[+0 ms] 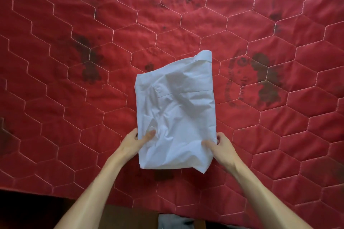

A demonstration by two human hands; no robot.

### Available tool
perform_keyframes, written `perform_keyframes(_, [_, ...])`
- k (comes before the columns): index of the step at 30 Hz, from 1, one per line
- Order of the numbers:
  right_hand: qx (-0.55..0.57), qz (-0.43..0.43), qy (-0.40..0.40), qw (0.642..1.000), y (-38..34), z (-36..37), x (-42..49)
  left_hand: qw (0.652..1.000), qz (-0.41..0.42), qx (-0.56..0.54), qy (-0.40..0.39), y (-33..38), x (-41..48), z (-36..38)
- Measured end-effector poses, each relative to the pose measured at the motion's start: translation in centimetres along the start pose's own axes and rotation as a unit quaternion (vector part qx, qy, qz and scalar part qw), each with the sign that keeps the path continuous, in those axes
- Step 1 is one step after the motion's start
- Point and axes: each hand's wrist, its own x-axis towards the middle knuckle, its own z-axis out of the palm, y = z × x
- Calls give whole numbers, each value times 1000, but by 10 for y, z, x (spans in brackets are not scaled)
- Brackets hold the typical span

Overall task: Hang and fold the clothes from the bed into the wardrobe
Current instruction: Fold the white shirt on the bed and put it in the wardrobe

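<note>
Spread over nearly the whole view, a red quilted bedspread (74,24), stitched in pale hexagons and printed with dark, faded flower shapes, the boldest of them out at 3 o'clock and at 9 o'clock. Lying flat on it just below centre, toward 6 o'clock, a white folded shirt (178,109), creased, roughly rectangular, long side running from 12 to 6. Turned up at the shirt's 1 o'clock corner, the collar (204,56); across the upper part, a thin seam line. Reaching in from 7 o'clock on a bare forearm, the left hand (135,140), pinching the shirt's side edge at about 8 o'clock: thumb on top of the cloth, fingers tucked beneath and out of sight. Reaching in from 5 o'clock, the right hand (222,146), pinching the opposite edge at about 4 o'clock in the same way, thumb over, fingers curled behind the fold. Below the bedspread's near edge at 6 o'clock, a bit of grey cloth (173,221), too cropped to identify.
</note>
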Motion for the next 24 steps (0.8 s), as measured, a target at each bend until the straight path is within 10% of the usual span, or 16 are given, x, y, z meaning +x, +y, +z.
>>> perform_keyframes(14, [1,-46,-3,999,26,-43,-72,987,-19,-90,-135,-28,-54,6])
perform_keyframes(20, [201,-123,-20,972,-61,-52,-54,963,73,-260,21,39,-61,-8])
perform_keyframes(24, [77,-161,69,981,-86,-35,-8,958,33,-252,134,55,-18,-3])
